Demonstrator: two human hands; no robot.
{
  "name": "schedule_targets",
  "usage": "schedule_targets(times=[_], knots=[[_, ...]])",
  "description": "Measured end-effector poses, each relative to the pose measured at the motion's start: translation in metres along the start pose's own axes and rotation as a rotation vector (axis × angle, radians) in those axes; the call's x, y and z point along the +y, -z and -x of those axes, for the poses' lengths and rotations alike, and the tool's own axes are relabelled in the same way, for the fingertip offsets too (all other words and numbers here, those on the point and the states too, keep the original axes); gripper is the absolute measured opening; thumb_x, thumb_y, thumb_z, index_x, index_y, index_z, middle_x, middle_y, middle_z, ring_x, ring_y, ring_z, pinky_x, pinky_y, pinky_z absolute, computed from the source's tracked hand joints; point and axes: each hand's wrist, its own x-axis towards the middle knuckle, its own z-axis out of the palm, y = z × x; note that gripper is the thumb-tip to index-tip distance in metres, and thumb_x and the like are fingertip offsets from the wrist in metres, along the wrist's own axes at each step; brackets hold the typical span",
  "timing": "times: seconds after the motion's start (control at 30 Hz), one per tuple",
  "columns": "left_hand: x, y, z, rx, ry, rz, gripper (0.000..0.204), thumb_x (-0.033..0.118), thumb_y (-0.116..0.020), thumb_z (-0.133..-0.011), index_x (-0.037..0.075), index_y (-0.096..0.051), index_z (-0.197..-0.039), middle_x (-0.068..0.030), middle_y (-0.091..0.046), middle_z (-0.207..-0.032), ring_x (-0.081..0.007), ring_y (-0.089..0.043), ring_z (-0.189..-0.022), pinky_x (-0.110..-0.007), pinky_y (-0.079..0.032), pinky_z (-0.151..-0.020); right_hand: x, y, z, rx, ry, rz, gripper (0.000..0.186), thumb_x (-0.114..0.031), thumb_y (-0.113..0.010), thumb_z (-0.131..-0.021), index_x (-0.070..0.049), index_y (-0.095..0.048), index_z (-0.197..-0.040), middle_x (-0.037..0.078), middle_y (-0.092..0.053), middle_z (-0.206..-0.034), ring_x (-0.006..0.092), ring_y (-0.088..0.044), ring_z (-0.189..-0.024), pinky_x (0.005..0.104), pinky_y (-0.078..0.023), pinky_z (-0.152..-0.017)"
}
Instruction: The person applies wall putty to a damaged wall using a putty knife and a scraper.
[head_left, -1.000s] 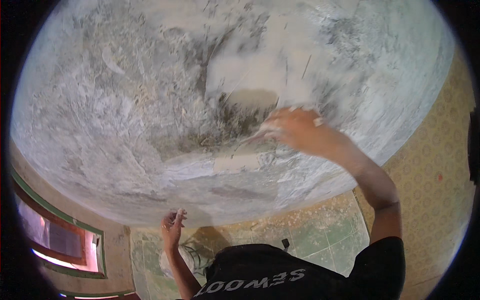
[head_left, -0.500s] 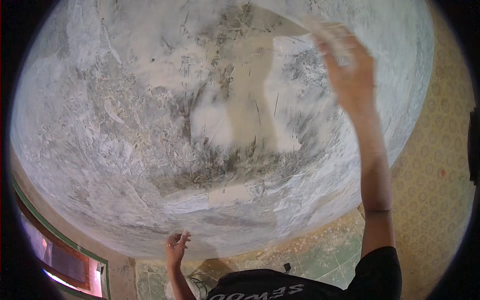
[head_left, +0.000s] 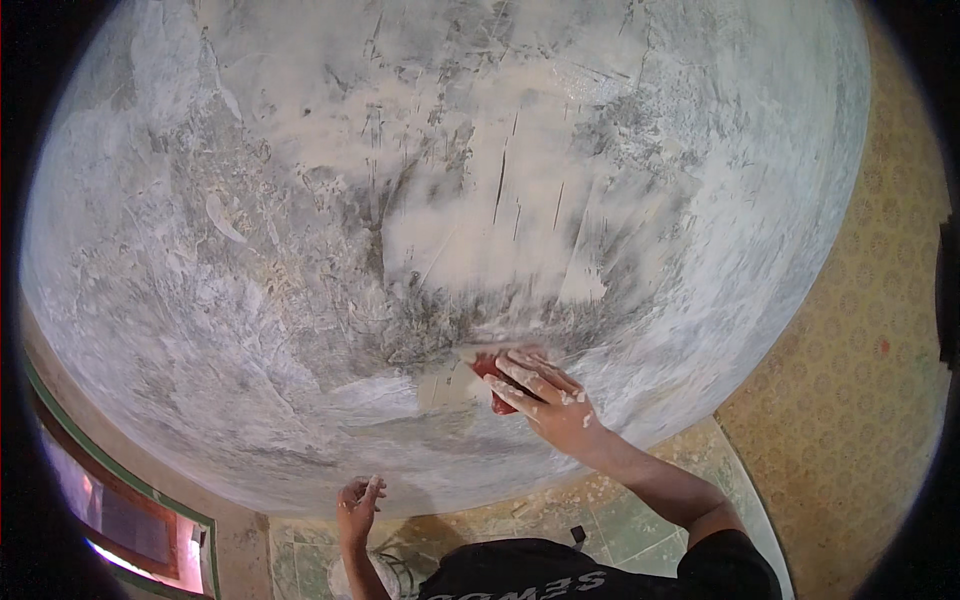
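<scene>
My right hand [head_left: 550,402] is closed around a red putty scraper [head_left: 497,388], pressing its edge to the lower middle of the plastered wall [head_left: 640,290]. White paste is spattered on its fingers and knuckles. Grey and white filler covers the wall in uneven patches, with dark streaks and thin scratches in the middle. Off the wall's lower left part, my left hand [head_left: 358,505] hangs raised with loosely curled fingers slightly apart. Nothing shows in it.
Green floor tiles [head_left: 640,530] with white splatter run along the wall's foot. A pale bucket [head_left: 400,572] stands beside my left forearm. At lower left is a wood-framed window [head_left: 130,520]; at right, a yellow patterned surface [head_left: 850,400].
My right hand has swept down and left from the upper right of the wall to its lower middle, and the red scraper has come into view. My left hand has barely moved.
</scene>
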Motion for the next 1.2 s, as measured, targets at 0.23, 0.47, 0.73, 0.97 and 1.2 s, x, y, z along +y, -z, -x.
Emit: schedule_targets(times=[0.23, 0.47, 0.73, 0.97, 1.2], knots=[[-0.004, -0.001, -0.008, 0.000, -0.013, 0.015, 0.030, 0.028, -0.062, -0.095, 0.000, -0.068, -0.090, -0.0072, -0.070, -0.083, -0.0127, -0.065, -0.072, -0.026, -0.048, -0.054, 0.061, 0.095, -0.092, 0.434, -0.367, -0.515, 0.028, -0.025, -0.060, -0.097, -0.006, -0.064, -0.116, 0.010, -0.067, -0.104, 0.0090, -0.064, -0.095, 0.0204, -0.054, -0.072], [0.091, -0.068, -0.018, -0.287, -0.221, 0.304, 0.020, 0.017, -0.064, -0.094, -0.003, -0.068, -0.098, -0.0055, -0.068, -0.085, -0.0115, -0.062, -0.076, -0.026, -0.048, -0.062, 0.012, 0.055, -0.072, 0.663, -1.132, -1.170, 0.044, -0.033, -0.062, -0.095, -0.014, -0.050, -0.133, 0.009, -0.052, -0.133, 0.0236, -0.051, -0.122, 0.0515, -0.049, -0.090], [0.226, -0.105, -0.015, -0.344, -0.458, 0.462, 0.022, 0.021, -0.066, -0.093, 0.001, -0.062, -0.084, -0.0023, -0.064, -0.075, -0.0082, -0.057, -0.067, -0.024, -0.045, -0.059, -0.046, 0.015, -0.042, 0.555, -1.006, -1.529, 0.026, -0.004, -0.068, -0.089, -0.004, -0.058, -0.114, 0.009, -0.063, -0.108, 0.0176, -0.065, -0.094, 0.0326, -0.057, -0.074], [0.290, -0.096, -0.041, -0.213, -0.746, 0.383, 0.030, 0.019, -0.067, -0.093, 0.006, -0.056, -0.068, 0.0031, -0.058, -0.068, -0.0021, -0.048, -0.058, -0.020, -0.038, -0.050, -0.009, 0.069, -0.077, 0.079, -1.075, -1.287, 0.018, -0.011, -0.066, -0.092, 0.000, -0.063, -0.105, 0.010, -0.066, -0.081, 0.0165, -0.065, -0.064, 0.0275, -0.050, -0.047], [0.396, -0.080, -0.078, -0.103, -0.991, 0.176, 0.026, 0.025, -0.069, -0.092, 0.004, -0.063, -0.078, -0.0005, -0.060, -0.065, -0.0029, -0.052, -0.055, -0.021, -0.038, -0.049, 0.050, 0.101, -0.163, 0.254, -0.702, -1.327, 0.035, -0.032, -0.064, -0.094, 0.002, -0.064, -0.100, 0.006, -0.064, -0.071, 0.0090, -0.053, -0.052, 0.0238, -0.036, -0.042]])
